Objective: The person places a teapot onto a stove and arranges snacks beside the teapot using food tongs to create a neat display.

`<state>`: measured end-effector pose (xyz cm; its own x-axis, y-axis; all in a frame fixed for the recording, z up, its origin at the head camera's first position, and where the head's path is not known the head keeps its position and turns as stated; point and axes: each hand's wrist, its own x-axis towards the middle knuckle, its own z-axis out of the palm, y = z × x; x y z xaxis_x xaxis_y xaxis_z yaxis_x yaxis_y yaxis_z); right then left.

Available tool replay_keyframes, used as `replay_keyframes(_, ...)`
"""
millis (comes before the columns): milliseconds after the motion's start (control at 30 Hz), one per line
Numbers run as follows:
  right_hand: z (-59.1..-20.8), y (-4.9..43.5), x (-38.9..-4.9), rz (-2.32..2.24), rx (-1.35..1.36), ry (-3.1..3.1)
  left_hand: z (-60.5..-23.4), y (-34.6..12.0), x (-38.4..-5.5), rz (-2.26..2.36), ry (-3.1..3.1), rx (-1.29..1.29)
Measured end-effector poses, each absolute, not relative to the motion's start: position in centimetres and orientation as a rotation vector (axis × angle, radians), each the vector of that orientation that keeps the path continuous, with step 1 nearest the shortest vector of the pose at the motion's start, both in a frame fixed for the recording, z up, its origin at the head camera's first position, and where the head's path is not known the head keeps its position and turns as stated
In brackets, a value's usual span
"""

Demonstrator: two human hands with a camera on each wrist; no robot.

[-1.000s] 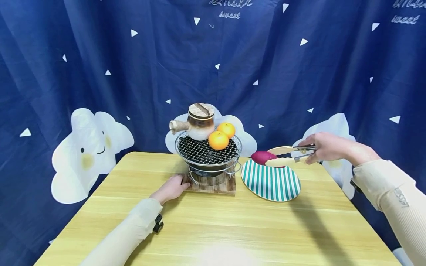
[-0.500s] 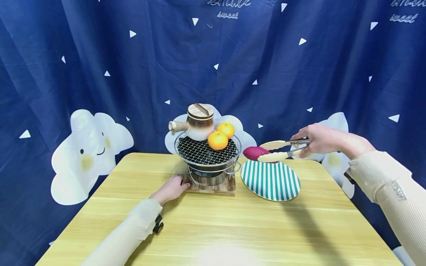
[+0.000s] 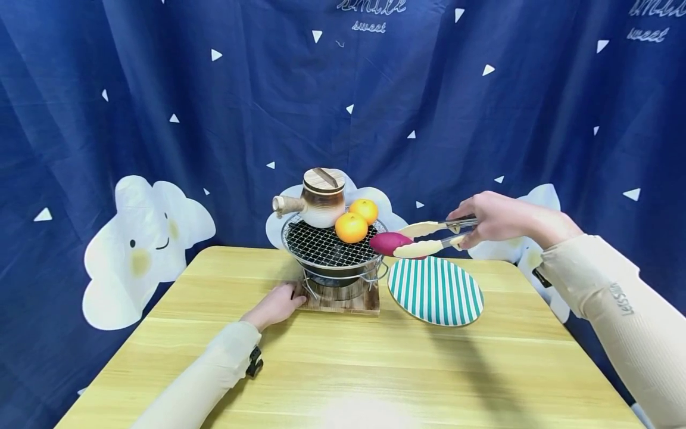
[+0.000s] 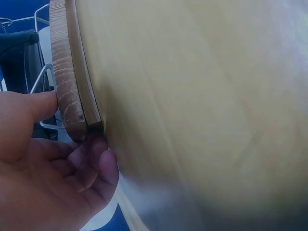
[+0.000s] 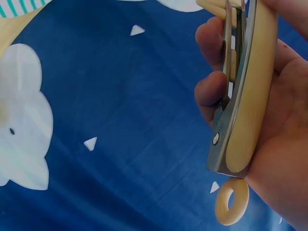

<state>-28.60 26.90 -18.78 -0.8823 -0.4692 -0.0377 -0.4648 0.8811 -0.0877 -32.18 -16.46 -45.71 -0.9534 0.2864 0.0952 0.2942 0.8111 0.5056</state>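
Observation:
My right hand (image 3: 501,217) grips a pair of tongs (image 3: 420,249) with cream tips and steel arms. Between the tips is a purple-red sweet potato (image 3: 388,243), held in the air at the right rim of the round grill (image 3: 321,245). In the right wrist view, fingers and palm wrap the handle of the tongs (image 5: 250,96), its ring hanging below. My left hand (image 3: 274,305) pinches the left corner of the wooden base board (image 3: 343,305) under the grill. The left wrist view has the thumb on the board (image 4: 67,86) and the fingers curled at its underside.
On the grill mesh stand a brown-and-white side-handled pot (image 3: 323,205) with a wooden lid and two oranges (image 3: 351,227). A green-and-white striped oval plate (image 3: 436,292) lies right of the grill on the wooden table (image 3: 300,363). A blue curtain (image 3: 257,119) hangs behind.
My right hand has carried the tongs and sweet potato leftward and up, from over the striped plate to the grill's right rim. The left hand stays at the board.

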Motion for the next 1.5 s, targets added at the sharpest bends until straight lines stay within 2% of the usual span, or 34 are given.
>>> replay_keyframes(800,-18.0,17.5,-31.3,-0.131,-0.884,2.943,-46.1,-16.5,-32.6,-0.830,-2.966,-0.474)
replay_keyframes(1500,-18.5,13.1,-33.2,-0.099,-0.872,2.883,-46.2,-16.6,-32.6,-0.815,-2.940,-0.518)
